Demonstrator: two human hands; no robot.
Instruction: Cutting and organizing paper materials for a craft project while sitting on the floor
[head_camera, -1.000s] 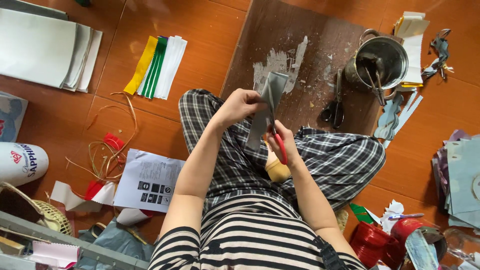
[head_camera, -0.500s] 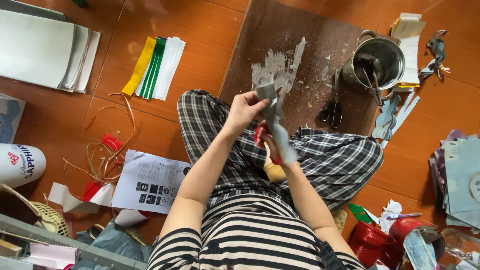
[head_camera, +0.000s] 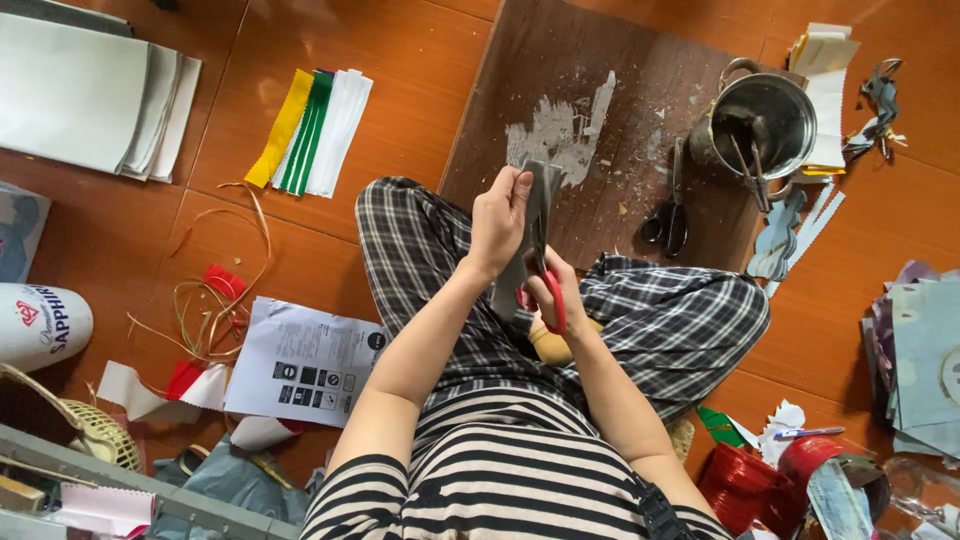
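The right hand hides most of the scissors; the grey strip partly hides their blades; the basket is cut off.

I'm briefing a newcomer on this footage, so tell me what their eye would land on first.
First, the two hands at centre: the left hand pinches a grey strip while the right hand works red-handled scissors on it, above plaid-trousered legs. Beyond them a dark board smeared with white paste carries black scissors and a metal pot. At upper left, yellow, green and white ribbons lie on the orange floor.
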